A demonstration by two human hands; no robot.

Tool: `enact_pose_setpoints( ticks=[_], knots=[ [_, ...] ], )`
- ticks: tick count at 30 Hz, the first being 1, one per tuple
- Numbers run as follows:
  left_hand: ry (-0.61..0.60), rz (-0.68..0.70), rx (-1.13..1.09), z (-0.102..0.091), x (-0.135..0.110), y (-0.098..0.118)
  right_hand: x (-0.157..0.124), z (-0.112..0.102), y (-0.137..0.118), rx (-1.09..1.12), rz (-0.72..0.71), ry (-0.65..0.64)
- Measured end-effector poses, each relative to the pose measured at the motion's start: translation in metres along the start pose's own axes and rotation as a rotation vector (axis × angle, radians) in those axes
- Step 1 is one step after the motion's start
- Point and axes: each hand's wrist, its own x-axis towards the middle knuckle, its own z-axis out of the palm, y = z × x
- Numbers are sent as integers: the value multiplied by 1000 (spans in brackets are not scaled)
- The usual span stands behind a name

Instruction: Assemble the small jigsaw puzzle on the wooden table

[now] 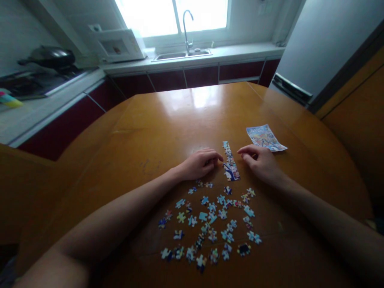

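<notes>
A narrow joined strip of jigsaw puzzle (230, 162) lies lengthwise on the wooden table between my two hands. My left hand (201, 163) rests left of it, index finger stretched to the strip's left edge and the other fingers loosely bent; I cannot tell whether the fingertip touches. To the right, my right hand (262, 162) hovers or rests close by, its thumb and index finger slightly apart with nothing visible between them. Several loose puzzle pieces (203, 216) are scattered nearer to me, below both hands. Beyond my right hand lies a printed picture sheet (264, 137), partly covered by that hand.
The large rounded wooden table (168, 120) fills the middle of the view. Behind it are a counter with a sink (171, 56), a tap (186, 30) and a white microwave (118, 45). A black pan (49, 58) sits at the left, a fridge (324, 48) at the right.
</notes>
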Motion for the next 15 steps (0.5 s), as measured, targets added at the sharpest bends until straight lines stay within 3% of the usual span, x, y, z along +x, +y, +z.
enact_pose_setpoints(
  ticks=[6, 15],
  knots=[
    [16, -7, -24, -1, 0, 0, 0, 0, -1, 0, -4, 19],
    [168, -41, -5, -1, 0, -4, 0, -2, -1, 0, 18, 25]
  ],
)
